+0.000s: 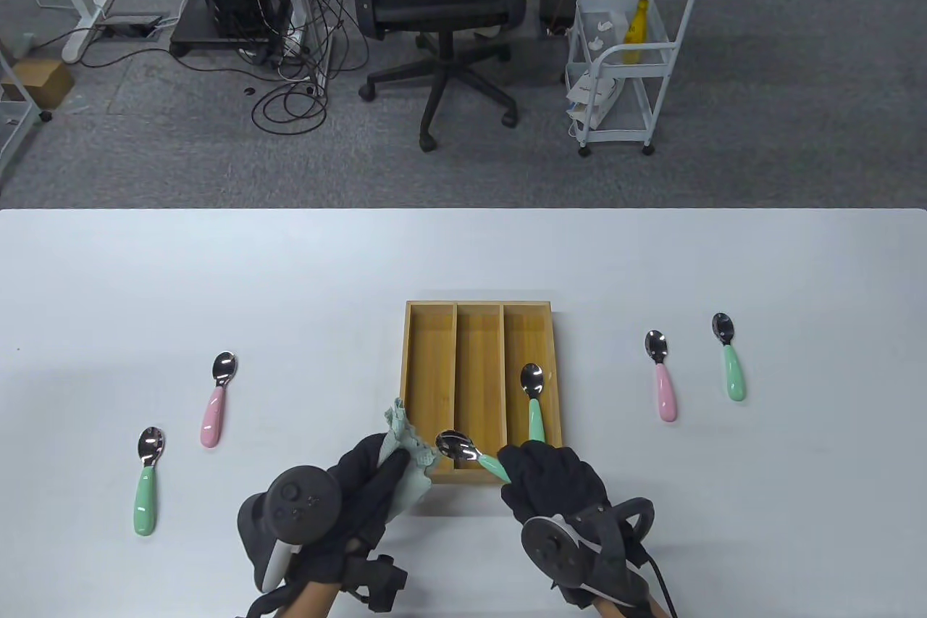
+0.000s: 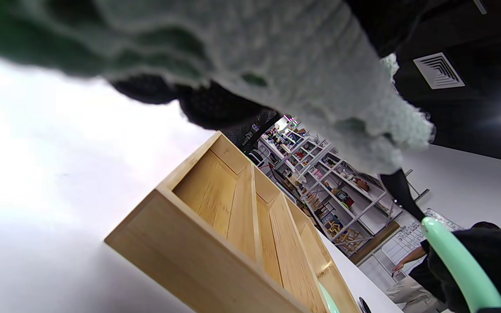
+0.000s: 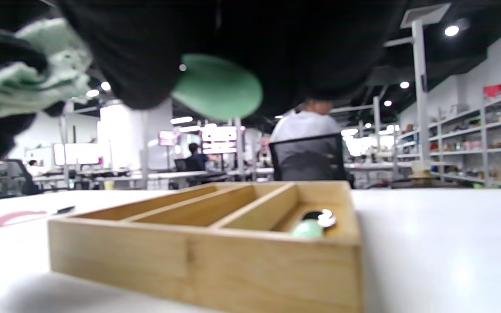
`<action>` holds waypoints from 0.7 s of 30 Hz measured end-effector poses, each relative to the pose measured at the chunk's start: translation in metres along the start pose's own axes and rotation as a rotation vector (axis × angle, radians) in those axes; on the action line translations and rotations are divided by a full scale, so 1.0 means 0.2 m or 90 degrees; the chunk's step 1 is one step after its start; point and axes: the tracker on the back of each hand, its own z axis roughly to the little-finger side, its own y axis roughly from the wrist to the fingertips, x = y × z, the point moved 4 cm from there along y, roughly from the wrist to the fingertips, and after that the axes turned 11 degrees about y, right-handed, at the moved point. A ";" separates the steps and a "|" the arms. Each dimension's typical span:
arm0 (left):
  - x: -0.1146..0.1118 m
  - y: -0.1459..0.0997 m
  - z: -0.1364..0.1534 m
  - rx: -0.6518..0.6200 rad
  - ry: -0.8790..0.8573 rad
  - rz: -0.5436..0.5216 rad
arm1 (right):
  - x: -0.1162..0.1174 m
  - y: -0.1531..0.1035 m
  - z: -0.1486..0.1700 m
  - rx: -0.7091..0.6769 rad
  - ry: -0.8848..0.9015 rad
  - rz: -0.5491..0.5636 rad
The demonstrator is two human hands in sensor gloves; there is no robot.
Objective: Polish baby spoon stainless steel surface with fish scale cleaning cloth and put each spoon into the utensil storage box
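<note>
My right hand [image 1: 539, 477] grips the green handle of a baby spoon [image 1: 463, 447], whose steel bowl points left over the near end of the bamboo storage box [image 1: 433, 350]. My left hand [image 1: 373, 484] holds the pale green cleaning cloth [image 1: 405, 448] bunched right beside that bowl. One green-handled spoon [image 1: 533, 397] lies in the box's right compartment; it also shows as the stored spoon [image 3: 315, 224] in the right wrist view. The held spoon's handle [image 2: 461, 263] and the cloth [image 2: 285, 65] fill the left wrist view.
On the white table, a pink spoon [image 1: 216, 401] and a green spoon [image 1: 147, 480] lie at the left. Another pink spoon [image 1: 662, 375] and green spoon [image 1: 730, 357] lie at the right. An office chair [image 1: 438, 2] and a white cart [image 1: 626, 60] stand beyond the table.
</note>
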 end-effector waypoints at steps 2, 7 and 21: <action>0.00 0.00 0.00 -0.002 0.000 -0.002 | 0.01 0.01 0.02 0.021 -0.008 0.004; 0.01 -0.01 -0.03 -0.022 0.044 -0.013 | 0.04 0.05 0.08 0.087 -0.033 -0.003; 0.00 -0.02 -0.07 -0.050 0.055 -0.004 | 0.18 0.23 0.18 0.250 -0.022 -0.049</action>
